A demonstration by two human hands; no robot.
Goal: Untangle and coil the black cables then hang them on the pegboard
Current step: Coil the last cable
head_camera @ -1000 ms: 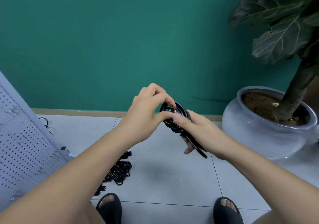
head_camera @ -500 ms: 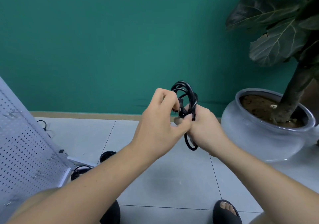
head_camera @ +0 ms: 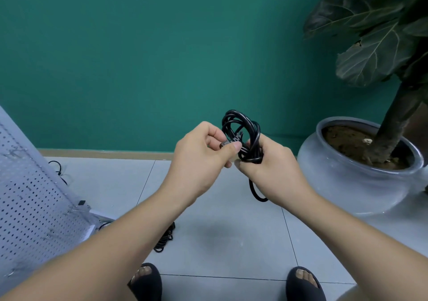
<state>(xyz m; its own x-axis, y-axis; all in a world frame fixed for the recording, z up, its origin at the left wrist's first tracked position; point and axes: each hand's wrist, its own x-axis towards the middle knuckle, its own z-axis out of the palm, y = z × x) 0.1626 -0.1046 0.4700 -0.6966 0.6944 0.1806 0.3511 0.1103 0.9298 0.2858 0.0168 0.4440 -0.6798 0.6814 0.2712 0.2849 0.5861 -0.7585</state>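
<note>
A coiled black cable (head_camera: 240,133) is being held in the closed grip of the right hand (head_camera: 274,174), one loop hanging below, while its connector end (head_camera: 228,143) is being pinched in the grip of the left hand (head_camera: 199,161). The left hand is being held further left than half a second earlier. More black cables (head_camera: 165,239) on the floor (head_camera: 231,242) are being partly hidden by the left forearm (head_camera: 115,242).

The tiled floor (head_camera: 220,242) carries a heap of black cables (head_camera: 165,238), the leaning pegboard (head_camera: 30,196) and a grey plant pot (head_camera: 342,184).
</note>
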